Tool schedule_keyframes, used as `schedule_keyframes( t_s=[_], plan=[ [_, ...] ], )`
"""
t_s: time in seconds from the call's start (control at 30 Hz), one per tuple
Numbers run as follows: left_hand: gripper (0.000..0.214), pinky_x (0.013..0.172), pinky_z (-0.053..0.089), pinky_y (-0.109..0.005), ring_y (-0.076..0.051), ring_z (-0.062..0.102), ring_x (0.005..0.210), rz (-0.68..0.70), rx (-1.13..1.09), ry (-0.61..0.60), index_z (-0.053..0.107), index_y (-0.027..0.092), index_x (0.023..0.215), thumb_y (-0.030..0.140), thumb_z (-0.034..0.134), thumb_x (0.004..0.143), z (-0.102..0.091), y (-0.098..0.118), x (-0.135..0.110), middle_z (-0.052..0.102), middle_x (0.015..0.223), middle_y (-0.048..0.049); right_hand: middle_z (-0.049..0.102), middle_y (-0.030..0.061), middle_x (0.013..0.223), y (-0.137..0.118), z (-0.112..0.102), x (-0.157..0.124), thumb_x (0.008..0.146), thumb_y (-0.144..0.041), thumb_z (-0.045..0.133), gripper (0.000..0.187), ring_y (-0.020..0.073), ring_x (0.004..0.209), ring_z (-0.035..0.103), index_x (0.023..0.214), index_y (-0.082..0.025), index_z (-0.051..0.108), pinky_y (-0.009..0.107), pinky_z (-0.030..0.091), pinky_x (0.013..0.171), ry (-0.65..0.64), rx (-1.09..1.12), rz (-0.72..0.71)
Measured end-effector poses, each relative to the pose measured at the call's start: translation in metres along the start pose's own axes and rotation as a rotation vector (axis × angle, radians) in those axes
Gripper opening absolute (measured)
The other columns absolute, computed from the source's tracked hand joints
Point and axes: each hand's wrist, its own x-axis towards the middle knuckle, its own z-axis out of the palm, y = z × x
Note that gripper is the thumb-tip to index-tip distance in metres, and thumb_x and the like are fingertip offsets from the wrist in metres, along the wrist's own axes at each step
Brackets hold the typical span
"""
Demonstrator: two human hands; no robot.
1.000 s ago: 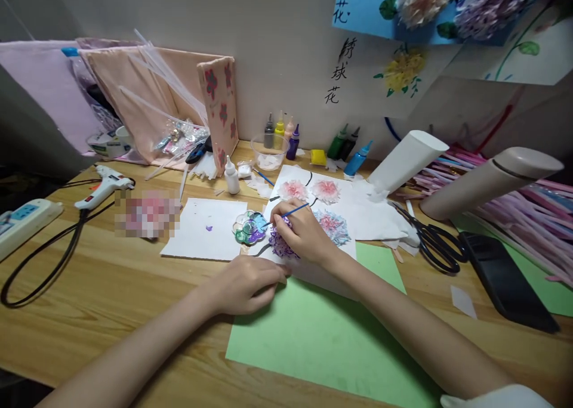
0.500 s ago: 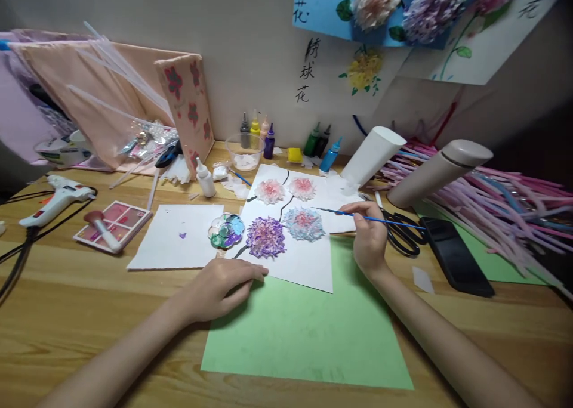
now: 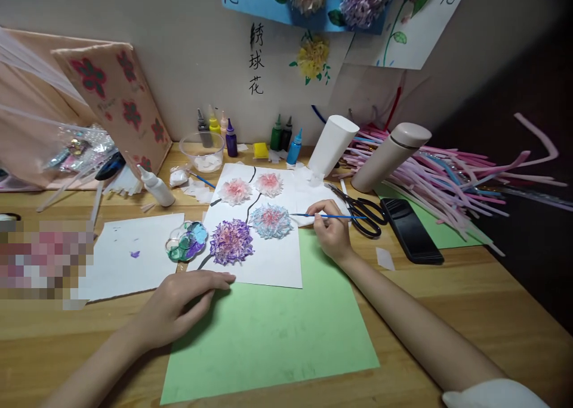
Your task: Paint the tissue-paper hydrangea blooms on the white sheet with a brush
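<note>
My right hand (image 3: 333, 235) pinches a thin blue paintbrush (image 3: 349, 217), its tip by the right edge of a pale blue and pink tissue flower (image 3: 271, 221). This flower sits on a white sheet (image 3: 273, 271) with a purple flower (image 3: 231, 243) and two pink flowers (image 3: 235, 191), (image 3: 269, 184), among dark painted stems. My left hand (image 3: 183, 306) lies with stretched fingers on the sheet's lower left edge, below the purple flower. Left of that flower is a petal-shaped palette (image 3: 186, 241) smeared with green, blue and purple paint.
Scissors (image 3: 363, 210) and a phone (image 3: 412, 230) lie right of my right hand. Paint bottles (image 3: 231, 138), a clear bowl (image 3: 202, 151), a white glue bottle (image 3: 156, 187) and a thermos (image 3: 390, 157) stand behind. Green paper (image 3: 277, 336) lies underneath.
The view has turned to the right, so everything sits further left. The brush tip has shifted from the blue flower's upper right part to its right edge. My left hand stays on the sheet.
</note>
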Motion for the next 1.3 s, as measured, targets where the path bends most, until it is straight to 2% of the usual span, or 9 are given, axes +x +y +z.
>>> schedule_keyframes(
  t_s=[0.2, 0.33, 0.5, 0.63, 0.83, 1.0, 1.1, 1.2, 1.3],
  plan=[
    [0.031, 0.09, 0.047, -0.019, -0.013, 0.062, 0.105, 0.026, 0.003, 0.004, 0.058, 0.023, 0.109, 0.012, 0.038, 0.089, 0.0004, -0.0016, 0.0004, 0.065, 0.116, 0.0009, 0.056, 0.0017, 0.072, -0.0017, -0.0007, -0.0009, 0.08, -0.013, 0.041, 0.015, 0.0196, 0.074, 0.052, 0.074, -0.022, 0.05, 0.034, 0.041, 0.069, 0.086, -0.031, -0.058],
    [0.03, 0.09, 0.046, -0.019, -0.012, 0.061, 0.106, 0.016, 0.003, -0.004, 0.058, 0.024, 0.11, 0.012, 0.038, 0.09, 0.0007, -0.0024, -0.0005, 0.065, 0.117, 0.0018, 0.056, 0.0017, 0.072, -0.0027, -0.0004, -0.0009, 0.081, -0.013, 0.042, 0.015, 0.0199, 0.076, 0.051, 0.073, -0.022, 0.051, 0.034, 0.04, 0.069, 0.022, -0.058, -0.102],
    [0.03, 0.091, 0.046, -0.02, -0.012, 0.06, 0.107, 0.014, -0.002, -0.013, 0.057, 0.023, 0.109, 0.012, 0.038, 0.09, 0.001, -0.003, -0.0012, 0.064, 0.118, 0.0011, 0.057, 0.0021, 0.073, -0.002, -0.001, -0.0015, 0.082, -0.013, 0.04, 0.015, 0.0202, 0.077, 0.052, 0.075, -0.022, 0.051, 0.035, 0.041, 0.071, 0.087, -0.039, -0.115],
    [0.03, 0.089, 0.047, -0.02, -0.013, 0.061, 0.105, 0.012, -0.005, -0.001, 0.058, 0.023, 0.109, 0.012, 0.037, 0.09, 0.0012, -0.0027, -0.0009, 0.065, 0.116, 0.0006, 0.057, 0.0025, 0.075, -0.0022, -0.001, -0.0013, 0.081, -0.013, 0.042, 0.014, 0.0205, 0.079, 0.051, 0.076, -0.022, 0.051, 0.035, 0.041, 0.071, 0.027, -0.063, -0.12],
    [0.03, 0.089, 0.048, -0.021, -0.014, 0.062, 0.105, 0.012, -0.001, 0.008, 0.059, 0.023, 0.108, 0.013, 0.038, 0.089, 0.001, -0.0013, 0.0006, 0.066, 0.115, -0.0002, 0.057, 0.0025, 0.074, -0.0033, -0.0014, -0.0015, 0.081, -0.013, 0.041, 0.015, 0.0207, 0.079, 0.051, 0.076, -0.022, 0.051, 0.036, 0.042, 0.072, 0.035, -0.06, -0.12],
    [0.031, 0.089, 0.048, -0.02, -0.013, 0.062, 0.105, 0.012, 0.006, 0.008, 0.059, 0.023, 0.109, 0.013, 0.039, 0.089, 0.0006, -0.001, 0.0001, 0.066, 0.115, 0.0004, 0.058, 0.0022, 0.074, -0.0042, -0.0016, -0.0023, 0.081, -0.013, 0.042, 0.015, 0.0206, 0.079, 0.052, 0.075, -0.022, 0.051, 0.036, 0.041, 0.073, 0.041, -0.055, -0.107],
    [0.031, 0.09, 0.048, -0.021, -0.013, 0.062, 0.106, 0.005, 0.009, -0.004, 0.059, 0.023, 0.109, 0.013, 0.038, 0.089, 0.0003, -0.0012, -0.0008, 0.065, 0.116, 0.0004, 0.058, 0.0021, 0.075, -0.0032, -0.0021, -0.0019, 0.082, -0.015, 0.043, 0.014, 0.0196, 0.078, 0.052, 0.075, -0.022, 0.053, 0.034, 0.041, 0.071, 0.004, -0.04, -0.043],
    [0.031, 0.089, 0.048, -0.021, -0.014, 0.062, 0.105, 0.004, 0.008, 0.001, 0.059, 0.023, 0.109, 0.012, 0.038, 0.089, 0.0005, -0.0009, -0.0011, 0.066, 0.116, 0.0, 0.057, 0.0018, 0.074, -0.0014, -0.0024, -0.003, 0.085, -0.02, 0.042, 0.016, 0.0184, 0.075, 0.053, 0.074, -0.021, 0.054, 0.034, 0.041, 0.07, 0.078, 0.026, 0.025],
    [0.032, 0.089, 0.048, -0.022, -0.014, 0.062, 0.105, 0.009, -0.002, 0.013, 0.06, 0.022, 0.109, 0.012, 0.038, 0.088, 0.0013, -0.0004, -0.001, 0.066, 0.115, -0.001, 0.056, 0.0003, 0.068, -0.0016, -0.0013, -0.0071, 0.088, -0.025, 0.04, 0.021, 0.0164, 0.066, 0.054, 0.073, -0.021, 0.054, 0.033, 0.043, 0.066, 0.131, 0.207, 0.036]
  ],
)
